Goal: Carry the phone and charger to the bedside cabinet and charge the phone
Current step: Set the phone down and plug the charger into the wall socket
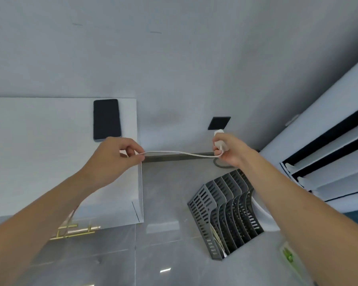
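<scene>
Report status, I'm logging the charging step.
Right hand holds charger just below socket. Left hand pinches cable end. Phone on cabinet, unplugged. Nothing blocking.

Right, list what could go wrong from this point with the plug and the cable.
1. The right hand holds the white charger plug just below the black wall socket; the hand partly hides the plug, so it may go in misaligned.
2. The white cable hangs nearly taut between both hands; a pull from the left hand could tug the plug off line.
3. The phone lies near the bedside cabinet edge; a dragged cable could knock it off.
</scene>
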Demonstrator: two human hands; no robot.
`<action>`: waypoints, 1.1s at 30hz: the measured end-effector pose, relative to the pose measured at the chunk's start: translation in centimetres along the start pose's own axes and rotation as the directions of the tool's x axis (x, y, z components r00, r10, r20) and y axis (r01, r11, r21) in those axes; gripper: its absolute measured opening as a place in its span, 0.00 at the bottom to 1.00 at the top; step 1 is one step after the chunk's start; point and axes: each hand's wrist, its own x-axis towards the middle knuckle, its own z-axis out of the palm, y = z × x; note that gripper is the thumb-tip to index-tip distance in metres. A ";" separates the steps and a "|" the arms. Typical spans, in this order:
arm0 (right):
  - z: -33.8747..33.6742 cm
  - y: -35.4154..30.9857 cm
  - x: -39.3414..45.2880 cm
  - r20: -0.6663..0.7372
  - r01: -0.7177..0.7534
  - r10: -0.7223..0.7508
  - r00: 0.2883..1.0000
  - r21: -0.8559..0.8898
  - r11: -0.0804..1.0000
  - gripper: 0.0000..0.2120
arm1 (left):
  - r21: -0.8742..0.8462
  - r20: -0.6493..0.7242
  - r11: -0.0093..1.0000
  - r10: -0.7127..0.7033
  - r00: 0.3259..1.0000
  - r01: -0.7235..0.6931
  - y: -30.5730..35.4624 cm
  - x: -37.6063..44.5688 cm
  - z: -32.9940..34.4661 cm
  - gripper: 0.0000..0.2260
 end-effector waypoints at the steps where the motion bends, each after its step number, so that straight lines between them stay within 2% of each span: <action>1: -0.6 0.0 1.0 -0.030 0.030 -0.030 0.999 -0.020 0.999 0.11 | 0.004 0.002 1.000 0.018 1.000 -0.018 -0.3 0.7 0.4 0.03; 5: -2.6 0.8 5.2 -0.091 0.155 -0.164 0.982 -0.103 0.983 0.10 | 0.013 -0.017 0.994 0.106 0.994 -0.106 -0.8 4.0 3.2 0.04; 8: -3.4 2.1 8.1 -0.148 0.233 -0.273 0.951 -0.240 0.942 0.11 | 0.069 0.041 0.978 0.193 0.980 -0.196 -0.3 6.6 6.4 0.03; 11: -4.5 3.4 9.9 -0.159 0.269 -0.352 0.923 -0.389 0.881 0.09 | 0.087 0.092 0.966 0.235 0.968 -0.243 0.0 8.9 9.1 0.03; 15: -5.8 4.5 11.7 -0.149 0.285 -0.422 0.894 -0.538 0.793 0.15 | 0.110 0.074 0.962 0.242 0.967 -0.249 -0.9 11.4 10.9 0.05; 23: -7.0 4.3 15.5 -0.151 0.343 -0.456 0.877 -0.466 0.815 0.22 | 0.149 0.097 0.954 0.246 0.964 -0.259 -2.2 15.0 13.6 0.10; 29: -6.7 4.1 19.0 -0.182 0.367 -0.521 0.834 -0.523 0.769 0.17 | 0.288 0.132 0.909 0.273 0.953 -0.300 -2.0 17.4 14.9 0.12; 33: -6.1 3.7 21.3 -0.235 0.339 -0.560 0.794 -0.594 0.730 0.19 | 0.439 0.130 0.841 0.288 0.949 -0.315 -2.1 18.3 14.7 0.13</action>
